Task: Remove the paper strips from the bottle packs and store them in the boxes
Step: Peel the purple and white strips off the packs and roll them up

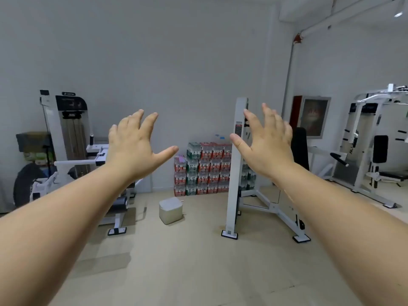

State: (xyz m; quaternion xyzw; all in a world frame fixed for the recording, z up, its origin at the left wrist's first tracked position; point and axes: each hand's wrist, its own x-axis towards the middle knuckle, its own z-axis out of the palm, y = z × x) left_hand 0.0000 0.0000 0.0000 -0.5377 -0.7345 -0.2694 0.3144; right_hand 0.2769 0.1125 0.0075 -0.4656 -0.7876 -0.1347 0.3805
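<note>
Both bare forearms extend forward at chest height, nearest the viewer. Left hand (134, 146): grip spread, fingers splayed, palm down, holding nothing. Right hand (265, 146): grip spread likewise, empty. Bottle packs (205, 168) stand stacked in rows against the far wall, well beyond both hands, appearing between them. A white cushion-like block (170, 210) rests on the floor just in front of the stack. A white upright rack (237, 164) stands beside the stack, partly covering its right end.
</note>
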